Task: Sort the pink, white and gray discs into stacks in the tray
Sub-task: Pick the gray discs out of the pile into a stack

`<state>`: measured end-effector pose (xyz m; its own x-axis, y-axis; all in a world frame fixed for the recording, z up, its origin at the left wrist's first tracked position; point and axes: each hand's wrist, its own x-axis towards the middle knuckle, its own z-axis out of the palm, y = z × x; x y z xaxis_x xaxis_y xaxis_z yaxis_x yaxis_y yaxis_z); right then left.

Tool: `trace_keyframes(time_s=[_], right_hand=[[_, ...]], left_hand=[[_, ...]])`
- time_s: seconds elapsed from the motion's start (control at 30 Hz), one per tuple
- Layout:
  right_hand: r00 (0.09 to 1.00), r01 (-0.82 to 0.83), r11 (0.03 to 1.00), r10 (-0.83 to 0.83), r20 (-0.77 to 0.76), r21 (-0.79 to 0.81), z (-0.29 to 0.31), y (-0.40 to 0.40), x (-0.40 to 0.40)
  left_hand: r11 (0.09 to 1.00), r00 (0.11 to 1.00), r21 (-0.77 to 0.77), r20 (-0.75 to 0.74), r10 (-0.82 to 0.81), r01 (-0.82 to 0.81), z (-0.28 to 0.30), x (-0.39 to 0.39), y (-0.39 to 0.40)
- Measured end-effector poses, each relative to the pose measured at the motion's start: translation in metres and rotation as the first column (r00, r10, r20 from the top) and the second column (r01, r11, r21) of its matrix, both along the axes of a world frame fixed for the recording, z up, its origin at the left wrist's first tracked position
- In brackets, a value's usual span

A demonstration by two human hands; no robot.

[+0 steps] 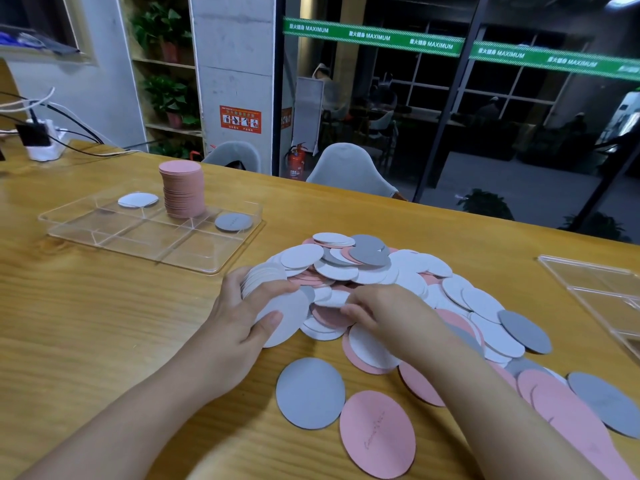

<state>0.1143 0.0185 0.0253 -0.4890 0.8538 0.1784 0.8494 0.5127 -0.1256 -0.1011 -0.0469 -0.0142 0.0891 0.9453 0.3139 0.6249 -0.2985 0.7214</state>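
Observation:
A loose pile of pink, white and gray discs [391,271] covers the table's middle and right. My left hand [239,317] grips a thick bundle of white discs [284,313] at the pile's left edge. My right hand [388,313] pinches a white disc [334,299] on the pile, next to the bundle. The clear divided tray [104,233] lies at the far left. It holds a tall stack of pink discs [182,188], a white disc [138,200] and a gray disc [233,222], each in its own compartment.
A gray disc [310,393] and a pink disc [377,433] lie apart near the front edge. A second clear tray [595,282] sits at the right edge. A power strip with cables [41,140] stands far left. Gray chairs [349,168] stand behind the table.

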Motion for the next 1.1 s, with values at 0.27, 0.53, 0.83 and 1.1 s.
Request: trace_keyframes(time_s=[0.27, 0.53, 0.83, 1.1], right_hand=[[0.949, -0.106, 0.991, 0.125, -0.291, 0.082, 0.025, -0.003, 0.016], [0.916, -0.213, 0.972, 0.163, -0.367, -0.1, 0.029, -0.021, -0.004], [0.975, -0.101, 0.97, 0.053, -0.214, -0.22, 0.029, -0.023, -0.004], [0.932, 0.296, 0.891, -0.191, 0.307, -0.344, 0.03, -0.028, 0.008]], left_hand=[[1.0, 1.0, 0.004, -0.008, 0.008, -0.008, -0.001, 0.001, 0.001], [1.0, 0.999, 0.011, -0.035, 0.02, -0.02, -0.001, 0.0, 0.0], [0.999, 0.998, 0.05, -0.07, 0.006, -0.003, -0.003, 0.0, 0.001], [0.998, 0.997, 0.059, -0.075, 0.011, -0.006, -0.001, 0.001, -0.001]])
